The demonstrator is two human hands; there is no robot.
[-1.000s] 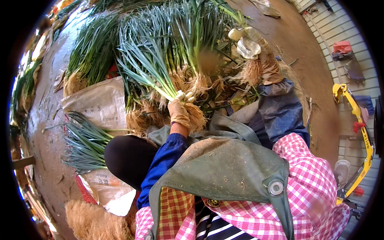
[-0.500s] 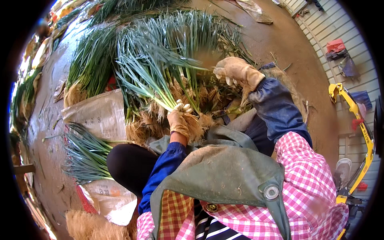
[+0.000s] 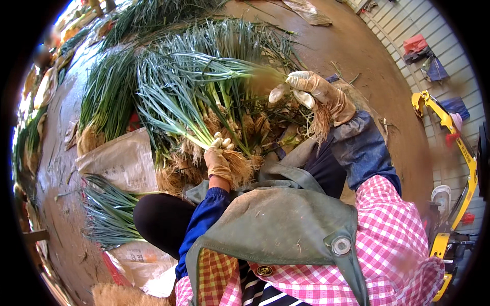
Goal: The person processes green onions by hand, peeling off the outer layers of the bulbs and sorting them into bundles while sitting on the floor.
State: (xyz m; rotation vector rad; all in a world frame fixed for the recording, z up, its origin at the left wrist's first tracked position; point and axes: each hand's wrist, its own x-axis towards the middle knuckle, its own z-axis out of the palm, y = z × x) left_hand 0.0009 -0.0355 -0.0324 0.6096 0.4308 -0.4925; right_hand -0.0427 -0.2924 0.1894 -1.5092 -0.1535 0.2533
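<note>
My left hand (image 3: 218, 162), in a tan glove with pale fingertips, is closed around a bunch of green onions (image 3: 196, 135) near the roots. Their leaves fan up and to the left, and a tuft of brown roots (image 3: 242, 166) sticks out right of the fist. My right hand (image 3: 326, 97), gloved alike, grips more green onions (image 3: 252, 70) by the root end. The leaves point left over the pile, while the roots (image 3: 320, 123) hang below the fingers. Beneath both hands spreads a large pile of unsorted green onions (image 3: 224, 43), roots toward me.
Another bundle of green onions (image 3: 108, 86) lies left of the pile. A smaller bunch (image 3: 107, 209) rests by my left knee on pale sacking (image 3: 122, 160). A green apron (image 3: 275, 222) covers my lap. At the right stands a yellow toy-like digger arm (image 3: 462, 148) by a slatted wall.
My right hand has drawn back to the right, pulling green onions from the pile, and their hanging roots now show. My left hand keeps its bunch. The view has shifted slightly.
</note>
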